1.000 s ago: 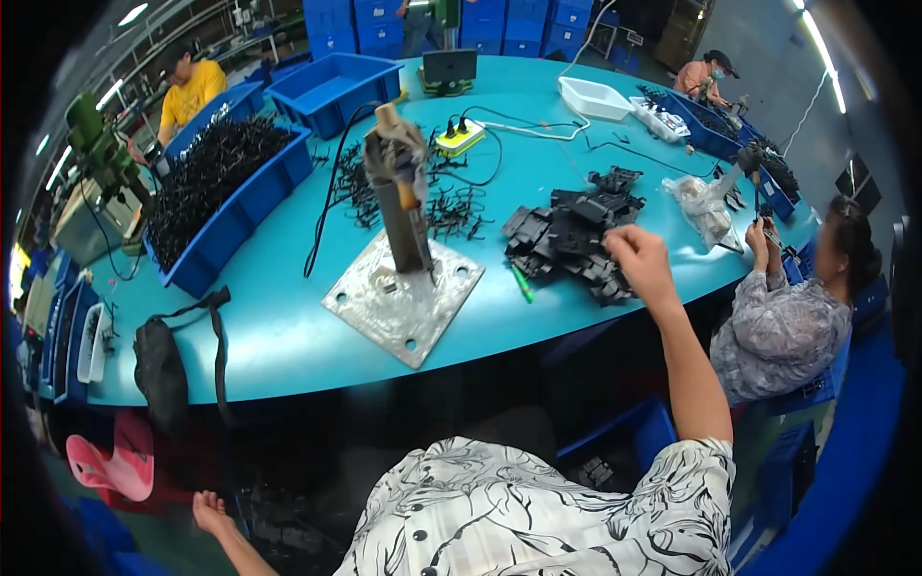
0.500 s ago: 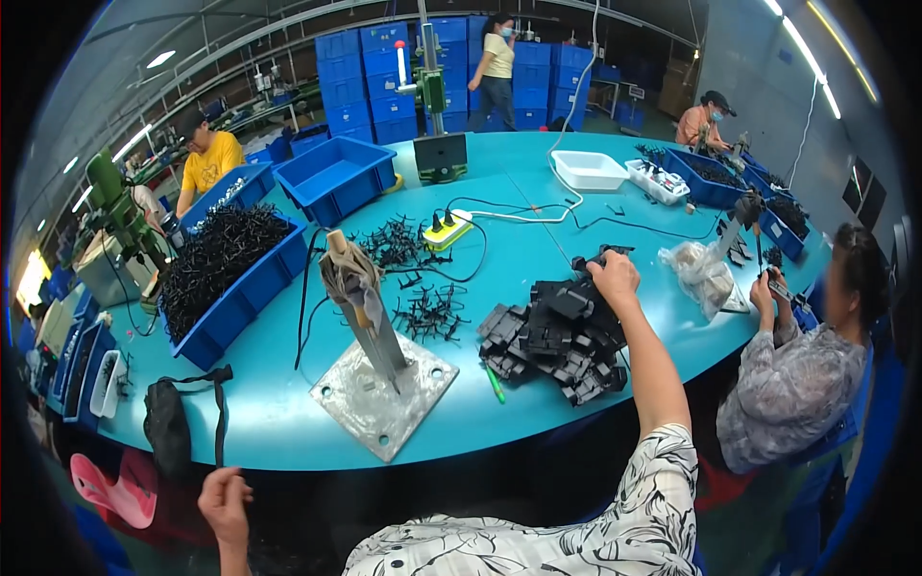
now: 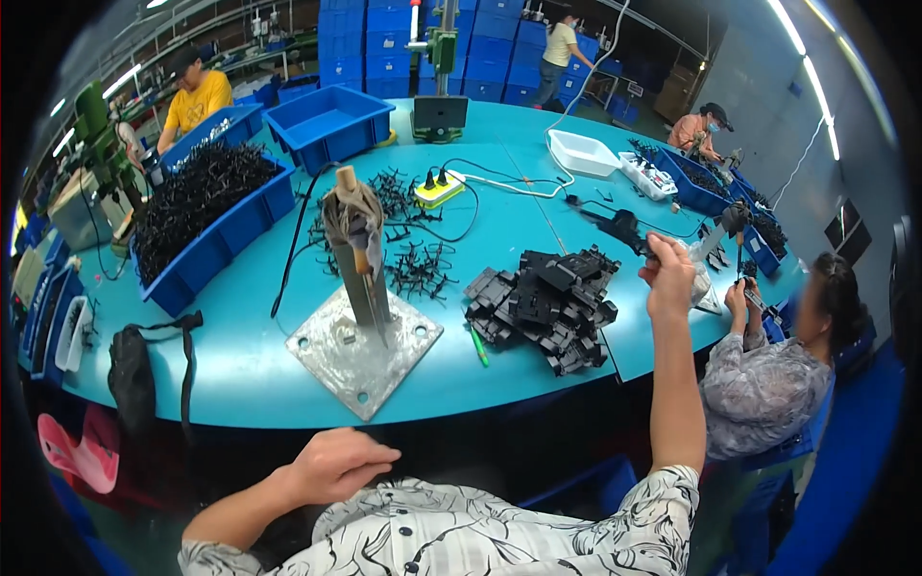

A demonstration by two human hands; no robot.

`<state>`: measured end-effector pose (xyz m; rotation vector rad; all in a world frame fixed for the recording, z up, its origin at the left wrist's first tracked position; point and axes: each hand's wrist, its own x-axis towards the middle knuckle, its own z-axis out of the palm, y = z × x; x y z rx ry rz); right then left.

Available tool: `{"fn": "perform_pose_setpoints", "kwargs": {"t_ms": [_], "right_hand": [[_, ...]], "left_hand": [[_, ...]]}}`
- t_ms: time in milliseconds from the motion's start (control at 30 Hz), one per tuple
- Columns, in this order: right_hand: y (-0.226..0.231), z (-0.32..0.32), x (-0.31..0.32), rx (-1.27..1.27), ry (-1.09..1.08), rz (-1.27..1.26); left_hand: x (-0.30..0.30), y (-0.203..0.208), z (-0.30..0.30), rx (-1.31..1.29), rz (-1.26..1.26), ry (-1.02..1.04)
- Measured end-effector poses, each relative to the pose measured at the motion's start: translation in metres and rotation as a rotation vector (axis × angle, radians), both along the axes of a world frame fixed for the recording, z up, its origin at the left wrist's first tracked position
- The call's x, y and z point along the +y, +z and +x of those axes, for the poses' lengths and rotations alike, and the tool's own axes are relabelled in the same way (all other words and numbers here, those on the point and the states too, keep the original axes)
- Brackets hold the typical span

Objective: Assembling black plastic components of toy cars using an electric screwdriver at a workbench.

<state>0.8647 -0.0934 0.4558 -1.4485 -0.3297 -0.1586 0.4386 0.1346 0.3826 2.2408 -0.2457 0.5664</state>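
Note:
My right hand (image 3: 669, 278) is raised over the right side of the turquoise table, its fingertips closed on one end of a long black plastic part (image 3: 619, 228) that points away to the far left. Left of that hand lies a heap of black plastic housings (image 3: 543, 302), with a green pen (image 3: 479, 348) at its left edge. My left hand (image 3: 341, 466) is held low before my body, off the table edge, its fingers loosely stretched and nothing visible in them. Nearest to it stands a metal post on a square base plate (image 3: 363, 370), its top wrapped in cloth.
Small black forked parts (image 3: 418, 269) lie scattered behind the post. A blue bin (image 3: 226, 240) full of such parts, an empty blue bin (image 3: 327, 120) and a power strip (image 3: 439, 190) are farther back. A black pouch (image 3: 133, 374) hangs at the left edge. A co-worker (image 3: 773, 384) sits at right.
My right hand has come away from the heap to the right, with the black part in it. My left hand has moved right, toward my body. The view has shifted slightly.

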Motion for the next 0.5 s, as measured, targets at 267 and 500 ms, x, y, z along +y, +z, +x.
{"fn": "perform_pose_setpoints", "kwargs": {"t_ms": [267,500], "right_hand": [[0.030,-0.103,-0.037,0.428,0.481,-0.081],[0.000,-0.157,-0.001,0.665,0.938,-0.328]], "left_hand": [[-0.039,0.029,0.043,-0.120,-0.124,0.127],[-0.048,-0.007,0.034,-0.026,-0.200,-0.013]]}}
